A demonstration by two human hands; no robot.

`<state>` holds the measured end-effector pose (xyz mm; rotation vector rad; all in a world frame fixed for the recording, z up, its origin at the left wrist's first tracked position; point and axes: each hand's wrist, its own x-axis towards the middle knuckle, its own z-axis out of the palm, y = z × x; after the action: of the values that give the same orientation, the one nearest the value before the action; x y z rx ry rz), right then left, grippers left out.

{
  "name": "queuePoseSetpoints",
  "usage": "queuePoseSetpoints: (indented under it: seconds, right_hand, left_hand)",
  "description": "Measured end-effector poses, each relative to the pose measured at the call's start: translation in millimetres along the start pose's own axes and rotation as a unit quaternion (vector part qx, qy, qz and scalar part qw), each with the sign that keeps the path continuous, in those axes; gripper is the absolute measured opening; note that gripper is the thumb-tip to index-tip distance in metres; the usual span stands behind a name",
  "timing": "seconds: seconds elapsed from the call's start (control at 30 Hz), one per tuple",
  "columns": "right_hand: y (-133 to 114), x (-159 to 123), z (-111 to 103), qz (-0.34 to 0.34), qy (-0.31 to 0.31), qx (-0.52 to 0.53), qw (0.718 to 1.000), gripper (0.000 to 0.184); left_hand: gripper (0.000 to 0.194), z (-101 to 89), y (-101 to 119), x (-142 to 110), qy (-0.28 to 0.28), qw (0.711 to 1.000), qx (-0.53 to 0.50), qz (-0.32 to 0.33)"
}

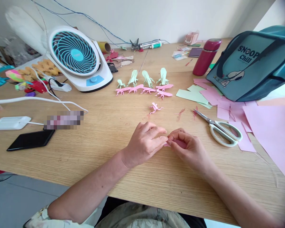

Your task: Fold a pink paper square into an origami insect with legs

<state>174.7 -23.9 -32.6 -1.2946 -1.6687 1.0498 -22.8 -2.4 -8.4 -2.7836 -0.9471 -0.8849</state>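
Near the table's front edge, a small piece of folded pink paper (pixel 180 143) lies between my hands, mostly covered by fingers. My right hand (pixel 191 148) pinches it between thumb and fingers. My left hand (pixel 146 142) meets it from the other side, thumb and fingertips closed at the paper's left end. Just beyond my hands sits a small pink folded-paper figure with legs (pixel 155 108). Farther back, several pink paper figures (pixel 148 90) line up in front of several pale green ones (pixel 147 78).
White-handled scissors (pixel 224 132) lie to the right, beside pink sheets (pixel 273 126) and green paper strips (pixel 193 96). Behind them stand a red flask (pixel 206 58) and a teal bag (pixel 249 66). On the left are a white fan (pixel 79 60), cables and a black phone (pixel 30 140).
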Motion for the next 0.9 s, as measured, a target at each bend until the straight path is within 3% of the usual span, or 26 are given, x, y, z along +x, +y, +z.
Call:
queuePoseSetpoints:
  seconds: [0.73,0.9]
  right_hand:
    - [2.5,-3.0,1.5,-0.027,0.006,-0.035,0.999,0.009]
    - [2.9,-3.1,1.5,-0.032,0.033,-0.086,0.995,0.009]
  left_hand:
    - [0.015,3.0,3.9,-0.6,-0.019,0.999,0.032,0.011]
    - [0.016,5.1,4.1,-0.8,-0.036,0.999,0.032,-0.003]
